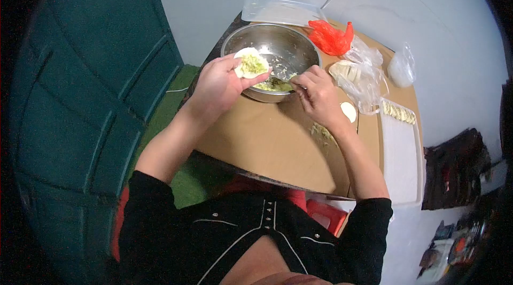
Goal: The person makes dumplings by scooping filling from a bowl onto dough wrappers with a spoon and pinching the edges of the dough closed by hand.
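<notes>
My left hand (218, 83) holds a round white dumpling wrapper (238, 72) up over the near left rim of a steel bowl (233, 39). Pale green shredded filling (252, 64) lies on the middle of the wrapper, which is still flat. My right hand (318, 95) is closed on a spoon (280, 83) at the bowl's right side; its handle is mostly hidden by my fingers. The spoon's end is down among the filling (272, 87) at the bottom of the bowl. Another pale round wrapper (349, 112) rests on the table just right of my right wrist.
On the table's (262, 140) right stands a white tray (399, 151) with a row of dumplings (398, 112). Behind are a red plastic bag (331, 37), clear bags (366, 84) and a clear plastic lid or tray (280, 11). Filling scraps (323, 132) lie beneath my right forearm.
</notes>
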A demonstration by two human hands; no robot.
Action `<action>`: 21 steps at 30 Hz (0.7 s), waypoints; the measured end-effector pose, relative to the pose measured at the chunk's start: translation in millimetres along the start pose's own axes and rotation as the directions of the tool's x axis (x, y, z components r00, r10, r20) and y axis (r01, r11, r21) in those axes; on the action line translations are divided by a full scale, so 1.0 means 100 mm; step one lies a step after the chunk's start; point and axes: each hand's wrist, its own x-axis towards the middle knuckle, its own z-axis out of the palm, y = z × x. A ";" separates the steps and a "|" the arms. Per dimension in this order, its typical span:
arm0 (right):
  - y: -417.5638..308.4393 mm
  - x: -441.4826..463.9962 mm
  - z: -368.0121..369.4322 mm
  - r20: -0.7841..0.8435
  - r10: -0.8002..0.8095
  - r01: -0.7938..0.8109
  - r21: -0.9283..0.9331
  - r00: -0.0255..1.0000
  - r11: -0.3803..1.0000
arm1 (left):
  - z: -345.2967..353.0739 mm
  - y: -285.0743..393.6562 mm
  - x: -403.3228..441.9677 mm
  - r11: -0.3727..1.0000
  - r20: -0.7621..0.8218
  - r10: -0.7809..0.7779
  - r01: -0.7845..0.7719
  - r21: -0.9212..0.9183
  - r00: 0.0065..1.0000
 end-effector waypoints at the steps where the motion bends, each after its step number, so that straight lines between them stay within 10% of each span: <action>1: -0.02 0.00 0.00 -0.004 0.006 -0.006 -0.007 1.000 1.000 | 0.05 0.00 -0.10 1.000 0.004 -0.004 0.004 0.019 1.000; 21: -0.37 -0.07 -0.31 0.004 0.026 -0.026 -0.049 1.000 0.998 | 0.01 -0.27 -0.98 0.978 -0.222 -0.169 0.192 0.083 0.960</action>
